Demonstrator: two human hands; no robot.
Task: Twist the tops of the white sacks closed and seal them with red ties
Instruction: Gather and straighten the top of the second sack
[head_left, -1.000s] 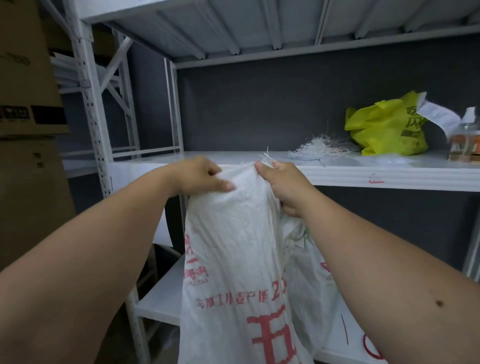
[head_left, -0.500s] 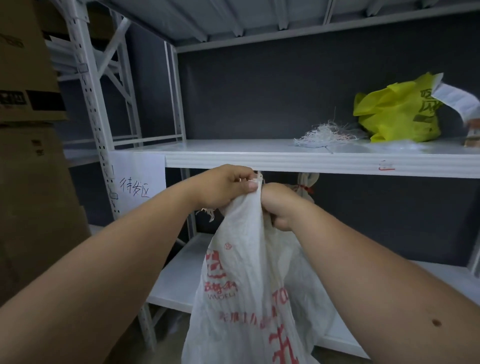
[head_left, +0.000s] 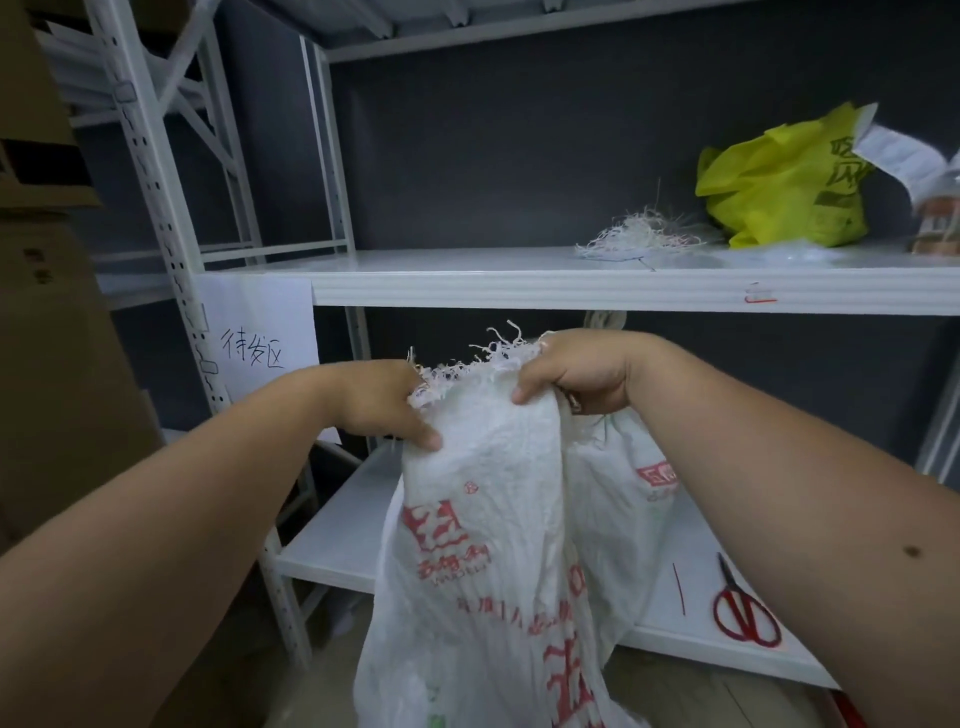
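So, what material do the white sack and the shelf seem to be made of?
White sack: probably woven plastic; its top edge frays into loose flat strands, its surface is matte, crinkled and slightly see-through, with red print.
Shelf: likely painted sheet metal; smooth white finish, folded front edge, perforated upright posts.

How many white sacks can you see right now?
2. One sack is in front, its frayed top gripped by the left hand and right hand. A second sack stands behind it on the lower shelf. Others may be hidden.
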